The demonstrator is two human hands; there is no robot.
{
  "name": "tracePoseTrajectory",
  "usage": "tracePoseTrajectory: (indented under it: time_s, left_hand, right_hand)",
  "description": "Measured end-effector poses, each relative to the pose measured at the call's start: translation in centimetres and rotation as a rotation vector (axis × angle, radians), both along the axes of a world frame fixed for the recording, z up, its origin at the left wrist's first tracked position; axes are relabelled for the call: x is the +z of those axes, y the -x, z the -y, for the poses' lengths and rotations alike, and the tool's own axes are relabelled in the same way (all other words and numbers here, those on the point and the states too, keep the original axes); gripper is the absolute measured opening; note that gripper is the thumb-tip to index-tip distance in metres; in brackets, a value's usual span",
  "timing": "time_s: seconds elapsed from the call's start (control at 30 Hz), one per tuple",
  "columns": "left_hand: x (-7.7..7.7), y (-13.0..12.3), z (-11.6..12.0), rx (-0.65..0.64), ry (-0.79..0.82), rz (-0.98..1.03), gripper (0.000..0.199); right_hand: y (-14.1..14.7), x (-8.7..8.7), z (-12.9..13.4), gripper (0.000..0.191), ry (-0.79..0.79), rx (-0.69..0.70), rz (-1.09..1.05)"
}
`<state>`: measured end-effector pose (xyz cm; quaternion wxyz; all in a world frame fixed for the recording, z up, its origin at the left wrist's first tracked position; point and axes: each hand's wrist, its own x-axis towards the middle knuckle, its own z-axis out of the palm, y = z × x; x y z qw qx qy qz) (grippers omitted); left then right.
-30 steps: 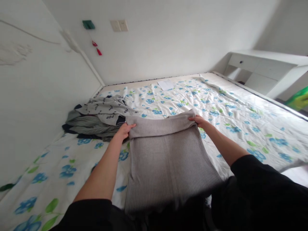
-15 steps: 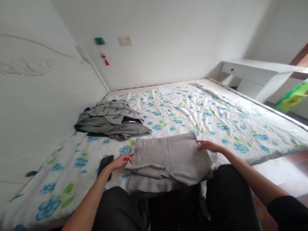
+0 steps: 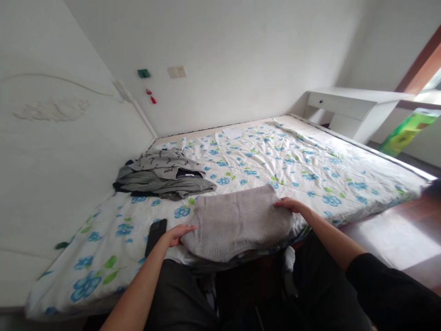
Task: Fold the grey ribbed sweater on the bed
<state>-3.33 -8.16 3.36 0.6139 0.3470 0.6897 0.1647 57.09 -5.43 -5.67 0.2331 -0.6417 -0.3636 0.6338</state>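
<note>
A ribbed grey-beige knit sweater (image 3: 237,220) lies folded into a wide bundle at the bed's near edge. My left hand (image 3: 178,233) grips its left edge, fingers on top of the fabric. On the opposite side, my right hand (image 3: 290,205) pinches the right edge, with the thumb partly hidden. The sweater's upper face looks smooth, and its front edge curves down toward my knees. Close to my left wrist, a black phone (image 3: 155,235) lies on the flowered sheet (image 3: 138,216).
A heap of grey and dark clothes (image 3: 161,174), one printed with letters, lies on the bed's left side by the wall. Farther back is a white sheet of paper (image 3: 232,133). A white desk (image 3: 344,105) stands past the bed's far right edge.
The sleeve and lower flap that lay across the sweater's front are out of sight, leaving one smooth face. Both hands have closed on its side edges. My view has shifted slightly.
</note>
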Motion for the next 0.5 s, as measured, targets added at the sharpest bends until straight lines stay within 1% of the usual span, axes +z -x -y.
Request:
tracePoseTrajectory:
  time_s: [0.1,0.2,0.27,0.3,0.37,0.43,0.5]
  left_hand:
    - [0.3,-0.3,-0.7,0.082,-0.097,-0.063,0.045]
    - [0.7,-0.5,-1.6,0.205,-0.278,-0.032,0.046]
    - [0.7,-0.6,-1.9,0.253,-0.351,0.014,0.048]
    - [0.6,-0.6,-1.9,0.259,-0.358,0.025,0.050]
    - [0.2,-0.5,-1.7,0.221,-0.299,0.035,0.054]
    - [-0.2,-0.3,-1.2,0.128,-0.181,0.049,0.059]
    - [-0.7,-0.1,-0.8,0.043,-0.087,0.058,0.065]
  right_hand:
    - [0.2,0.4,-0.7,0.039,-0.081,-0.037,0.012]
    - [0.1,1.5,-1.8,0.032,-0.261,-0.159,-0.061]
    - [-0.1,2.0,-2.4,0.029,-0.333,-0.246,-0.085]
    - [-0.2,2.1,-2.5,0.029,-0.329,-0.271,-0.071]
    - [-0.4,1.8,-2.5,0.033,-0.245,-0.258,-0.006]
    - [-0.7,1.3,-2.2,0.037,-0.128,-0.187,0.068]
    - [-0.9,0.8,-1.8,0.042,-0.052,-0.118,0.083]
